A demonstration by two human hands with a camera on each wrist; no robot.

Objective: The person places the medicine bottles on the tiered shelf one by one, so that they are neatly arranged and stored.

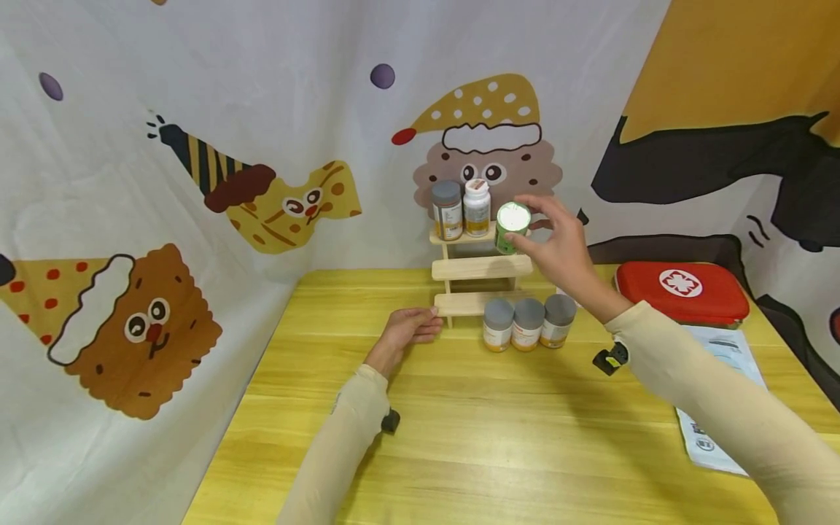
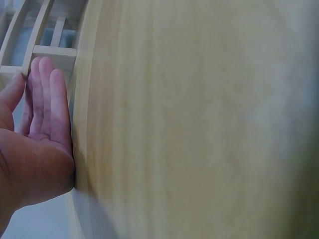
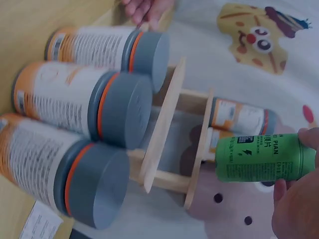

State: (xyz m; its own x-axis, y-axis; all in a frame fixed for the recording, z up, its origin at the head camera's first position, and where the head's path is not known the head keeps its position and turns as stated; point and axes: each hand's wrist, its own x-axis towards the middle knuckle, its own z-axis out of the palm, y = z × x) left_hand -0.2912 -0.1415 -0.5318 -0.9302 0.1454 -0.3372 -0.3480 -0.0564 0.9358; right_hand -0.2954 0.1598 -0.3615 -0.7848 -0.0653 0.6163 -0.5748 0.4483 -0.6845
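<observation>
My right hand (image 1: 556,244) grips a small green canister (image 1: 507,239) with a white top, thumb and fingers on its sides. The canister is over the right end of the top step of a stepped wooden rack (image 1: 482,268). In the right wrist view, dark print shows on the canister (image 3: 259,158). On that top step stand a grey-capped bottle (image 1: 448,213) and, beside it, a white bottle (image 1: 477,209). My left hand (image 1: 408,329) pinches the left end of the rack's lowest step; the left wrist view shows its fingers (image 2: 60,109) nearly straight beneath the step.
Three grey-capped jars (image 1: 527,324) stand in a row before the rack's right side. Farther right lie a red first-aid case (image 1: 682,292) and a white printed packet (image 1: 715,437), partly under my right arm. Behind the wooden table (image 1: 459,437) hangs a cartoon-printed cloth (image 1: 315,73).
</observation>
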